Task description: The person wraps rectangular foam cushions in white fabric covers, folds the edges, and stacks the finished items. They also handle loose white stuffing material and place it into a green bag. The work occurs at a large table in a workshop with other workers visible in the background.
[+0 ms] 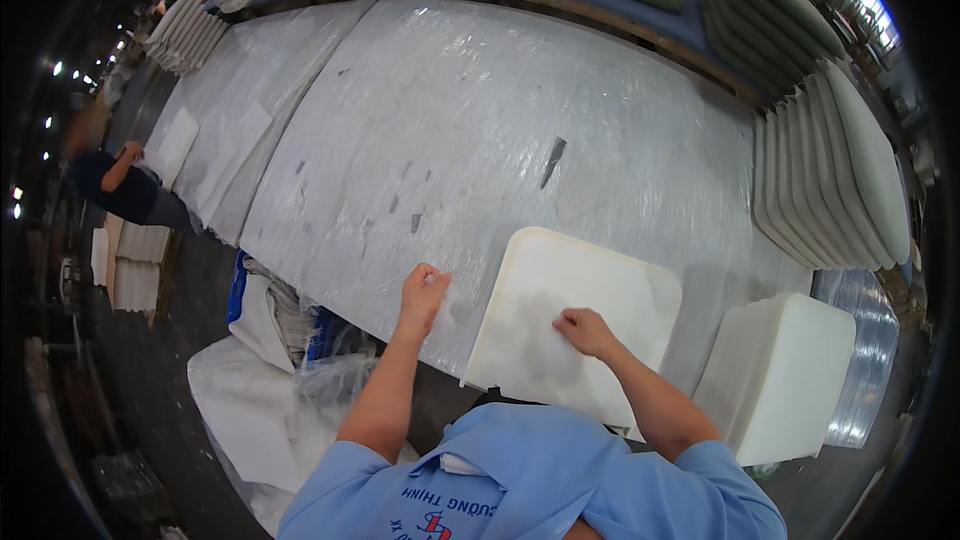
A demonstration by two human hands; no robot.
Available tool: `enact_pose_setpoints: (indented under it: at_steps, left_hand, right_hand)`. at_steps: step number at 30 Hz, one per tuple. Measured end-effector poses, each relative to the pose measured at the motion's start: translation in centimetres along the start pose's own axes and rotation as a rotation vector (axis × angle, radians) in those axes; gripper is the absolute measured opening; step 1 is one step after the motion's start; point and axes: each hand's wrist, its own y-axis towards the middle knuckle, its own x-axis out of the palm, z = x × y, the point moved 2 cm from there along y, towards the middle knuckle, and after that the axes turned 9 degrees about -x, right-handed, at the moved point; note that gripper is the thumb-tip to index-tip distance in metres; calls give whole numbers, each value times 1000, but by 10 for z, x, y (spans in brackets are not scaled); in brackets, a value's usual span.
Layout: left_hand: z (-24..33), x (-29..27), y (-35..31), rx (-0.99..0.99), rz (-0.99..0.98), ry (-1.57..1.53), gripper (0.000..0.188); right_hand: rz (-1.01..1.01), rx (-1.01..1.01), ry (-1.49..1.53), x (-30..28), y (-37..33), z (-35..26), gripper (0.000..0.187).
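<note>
Plastic-wrapped worktable [480,130] fills mid-frame; white fibre wadding [443,312] is pinched in the closed left hand [422,296], while the cream foam cushion [590,285] at lower centre is pressed by the curled right hand [583,330].

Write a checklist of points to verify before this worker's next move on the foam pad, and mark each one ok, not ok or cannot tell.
1. Foam pad lies flat on the plastic-covered table: ok.
2. Right hand rests on the pad, on the wispy white fibre spread there: ok.
3. Left hand grips a tuft of fibre beside the pad's left edge: ok.
4. Fibre covers the whole pad: not ok, only the near left part looks covered.
5. Pad sits fully on the table: not ok, its near edge overhangs.
6. Stack of foam pads on the right within reach: cannot tell.
</note>
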Motion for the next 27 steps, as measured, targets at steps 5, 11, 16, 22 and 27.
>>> enact_pose_setpoints:
  at_steps: [5,11,16,22,27]
  left_hand:
    - [-17,-4,-12,-26,-121,223,10]
    - [-49,57,-40,-82,-266,258,16]
    - [-26,100,-27,-80,-296,307,18]
    - [-13,141,42,43,-180,303,22]
    - [-19,157,76,208,-36,478,26]
  right_hand:
    - [113,32,355,-23,71,-15,21]
    - [177,9,472,-31,146,-27,18]
    - [353,-21,72,-23,180,-5,22]
    - [555,-54,-103,-9,175,-21,24]
    - [738,34,-51,-25,173,-21,20]
